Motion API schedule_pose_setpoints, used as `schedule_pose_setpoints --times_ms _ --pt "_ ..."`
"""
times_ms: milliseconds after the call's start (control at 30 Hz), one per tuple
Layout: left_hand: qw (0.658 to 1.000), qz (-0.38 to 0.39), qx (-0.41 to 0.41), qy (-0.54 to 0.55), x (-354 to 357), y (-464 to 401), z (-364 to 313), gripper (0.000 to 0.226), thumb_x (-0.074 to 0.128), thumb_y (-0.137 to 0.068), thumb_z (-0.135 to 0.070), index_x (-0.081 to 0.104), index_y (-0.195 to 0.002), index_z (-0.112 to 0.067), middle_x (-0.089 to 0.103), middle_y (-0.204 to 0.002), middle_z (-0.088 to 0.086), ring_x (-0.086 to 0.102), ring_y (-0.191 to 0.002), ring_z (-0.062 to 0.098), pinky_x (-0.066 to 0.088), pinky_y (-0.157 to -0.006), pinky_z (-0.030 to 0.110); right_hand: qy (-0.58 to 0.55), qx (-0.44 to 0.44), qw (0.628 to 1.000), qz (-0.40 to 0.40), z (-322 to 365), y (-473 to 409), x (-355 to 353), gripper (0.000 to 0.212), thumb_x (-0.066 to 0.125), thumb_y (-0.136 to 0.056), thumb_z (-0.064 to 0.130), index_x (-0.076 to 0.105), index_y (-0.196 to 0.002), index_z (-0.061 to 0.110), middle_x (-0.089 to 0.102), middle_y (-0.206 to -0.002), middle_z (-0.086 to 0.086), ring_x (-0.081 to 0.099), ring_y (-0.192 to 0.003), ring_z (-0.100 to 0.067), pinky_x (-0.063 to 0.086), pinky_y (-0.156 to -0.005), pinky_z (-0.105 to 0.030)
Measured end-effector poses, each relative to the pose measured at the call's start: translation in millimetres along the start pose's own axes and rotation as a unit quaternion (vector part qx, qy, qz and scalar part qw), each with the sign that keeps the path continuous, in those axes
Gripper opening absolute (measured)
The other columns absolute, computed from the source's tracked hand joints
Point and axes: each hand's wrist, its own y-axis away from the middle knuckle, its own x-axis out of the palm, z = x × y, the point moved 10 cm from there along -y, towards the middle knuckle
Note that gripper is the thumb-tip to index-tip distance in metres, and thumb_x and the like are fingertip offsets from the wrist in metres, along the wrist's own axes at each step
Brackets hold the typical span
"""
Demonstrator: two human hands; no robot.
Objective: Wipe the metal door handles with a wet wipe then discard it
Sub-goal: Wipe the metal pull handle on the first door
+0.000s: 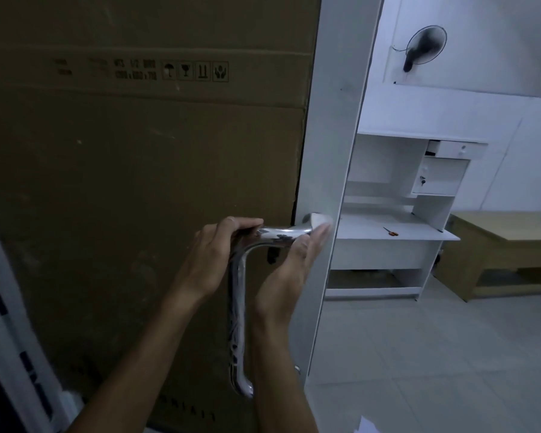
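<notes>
The long, curved chrome door handle (241,307) is fixed to the white door edge (328,151), beside a tall brown cardboard box (138,182). The left hand (219,251) curls around the handle's upper bend. The right hand (297,254) presses a pale wet wipe (320,225) at the top mount, fingers blurred. Beyond the edge lies open tiled floor (419,354) and a white desk (397,232).

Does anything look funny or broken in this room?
Yes. Brown cardboard covers the door panel behind the shiny metal pull handle, which is unusual. On the white desk, the small top drawer sits partly pulled out, and orange-handled scissors lie loose on the desktop.
</notes>
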Motion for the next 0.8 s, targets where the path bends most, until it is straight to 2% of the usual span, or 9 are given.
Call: schedule_pose_setpoints --times_ms 67,133,233,333,400,467,567,667,800 --pt "1.000 0.014 0.000 -0.003 7.4 -0.5 2.6 0.055 0.023 -0.083 -0.050 0.074 -0.100 -0.039 0.070 -0.105 -0.024 0.059 -0.107 -0.008 0.039 -0.085 0.004 0.096 -0.035 0.995 0.021 4.4 -8.3 -7.3 0.056 0.018 -0.099 0.050 0.017 -0.153 0.033 0.007 -0.156 0.027 0.000 -0.140 0.018 0.002 -0.105 0.003" --pt "1.000 0.013 0.006 -0.017 8.7 0.4 4.5 0.058 0.020 -0.085 -0.051 0.073 -0.104 -0.037 0.070 -0.107 -0.023 0.058 -0.109 -0.009 0.038 -0.086 0.004 0.211 -0.079 0.971 0.075 12.9 -20.4 -10.4 0.055 0.017 -0.099 0.047 0.034 -0.147 0.030 0.028 -0.151 0.022 0.013 -0.143 0.007 0.008 -0.110 -0.006" --pt "1.000 0.020 0.005 -0.010 6.9 -1.1 7.2 0.060 0.019 -0.085 -0.051 0.073 -0.107 -0.035 0.070 -0.110 -0.021 0.057 -0.111 -0.009 0.039 -0.089 0.006 0.344 -0.169 0.912 0.145 33.2 -34.9 -12.5 0.047 0.019 -0.103 0.041 0.060 -0.117 0.024 0.057 -0.110 0.011 0.041 -0.109 0.002 0.033 -0.098 -0.022" --pt "0.999 0.033 -0.005 0.021 9.0 1.0 8.1 0.059 0.020 -0.089 -0.046 0.072 -0.111 -0.031 0.070 -0.113 -0.017 0.058 -0.114 -0.003 0.041 -0.097 0.015 0.444 -0.258 0.834 0.202 52.9 -32.9 -2.8 0.042 0.021 -0.105 0.035 0.060 -0.097 0.022 0.050 -0.086 0.013 0.039 -0.084 0.000 0.034 -0.086 -0.025" --pt "0.995 0.046 -0.017 0.082 11.2 2.5 10.1 0.058 0.020 -0.093 -0.039 0.069 -0.118 -0.022 0.070 -0.116 -0.012 0.059 -0.115 -0.001 0.043 -0.098 0.015 0.461 -0.265 0.810 0.248 56.8 -31.8 5.2 0.041 0.025 -0.105 0.033 0.061 -0.093 0.021 0.049 -0.079 0.015 0.041 -0.079 0.000 0.031 -0.077 -0.022" --pt "0.991 0.046 -0.023 0.125 10.6 4.9 12.5 0.058 0.020 -0.093 -0.036 0.064 -0.124 -0.015 0.068 -0.120 -0.008 0.058 -0.116 -0.001 0.042 -0.096 0.010 0.484 -0.224 0.791 0.301 53.0 -38.5 11.4 0.038 0.029 -0.105 0.034 0.063 -0.098 0.019 0.059 -0.081 0.011 0.050 -0.080 -0.003 0.037 -0.073 -0.026" --pt "0.992 0.032 -0.018 0.122 7.0 10.2 13.9 0.057 0.021 -0.093 -0.036 0.063 -0.126 -0.016 0.066 -0.123 -0.009 0.056 -0.118 -0.002 0.041 -0.098 0.010 0.490 -0.168 0.763 0.387 50.4 -55.4 14.5 0.027 0.043 -0.101 0.026 0.060 -0.122 0.027 0.065 -0.107 0.014 0.059 -0.093 -0.005 0.046 -0.079 -0.027" --pt "0.993 0.023 -0.024 0.113 4.0 16.9 18.1 0.055 0.022 -0.094 -0.036 0.063 -0.125 -0.018 0.065 -0.124 -0.010 0.055 -0.119 -0.003 0.040 -0.102 0.014 0.484 -0.170 0.724 0.461 53.9 -63.5 14.8 0.029 0.050 -0.099 0.017 0.064 -0.120 0.031 0.067 -0.111 0.016 0.060 -0.099 0.000 0.049 -0.088 -0.024" --pt "0.994 0.015 -0.034 0.104 4.4 23.0 25.5 0.045 0.022 -0.105 -0.020 0.064 -0.124 -0.022 0.064 -0.125 -0.012 0.054 -0.119 -0.006 0.038 -0.098 0.008 0.475 -0.158 0.714 0.490 50.5 -76.9 9.4 0.034 0.058 -0.095 0.016 0.063 -0.124 0.035 0.065 -0.120 0.015 0.059 -0.105 0.001 0.049 -0.092 -0.019"
